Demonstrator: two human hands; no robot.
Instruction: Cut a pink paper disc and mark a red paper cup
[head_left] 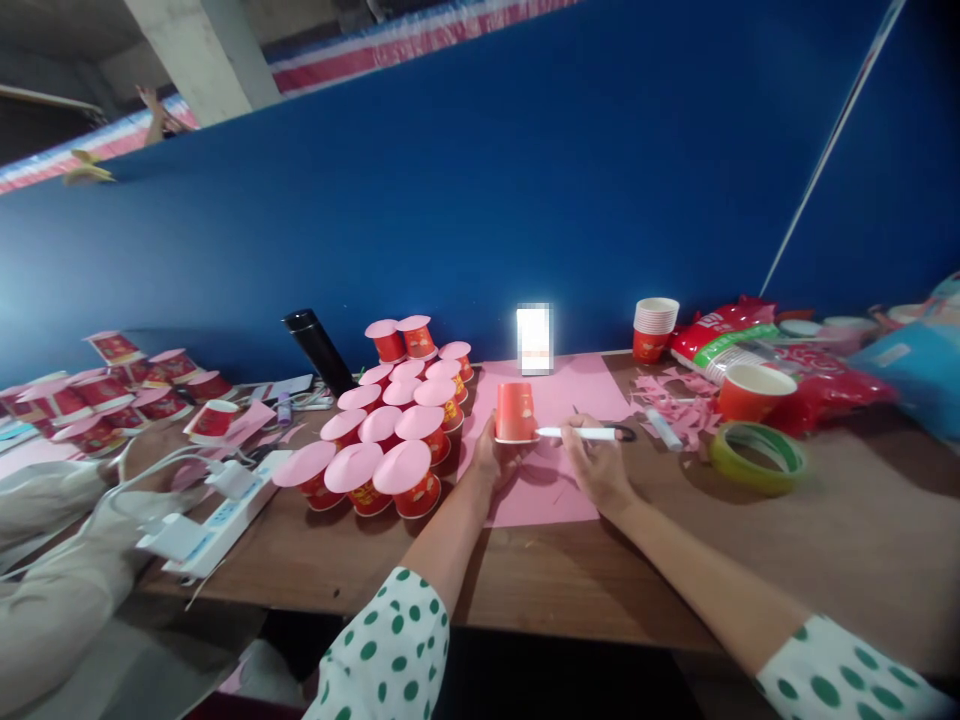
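Observation:
An upside-down red paper cup (514, 410) is in my left hand (491, 455), its fingers wrapped around the side near the white rim. My right hand (598, 465) is closed around a white pen (589, 433), whose tip points left at the cup's rim; whether it touches I cannot tell. A dark loop at the pen's far end could be part of another item. Both hands are above a sheet of pink paper (555, 505) on the brown table (315, 560).
Left stand several red cups topped with pink discs (405, 465), a black bottle (319, 350) and a power strip (225, 515). A lit phone (534, 340) leans at the blue partition. Right are stacked cups (655, 330), pink scraps (679, 400) and tape (757, 458). A co-worker's sleeve (60, 590) is far left.

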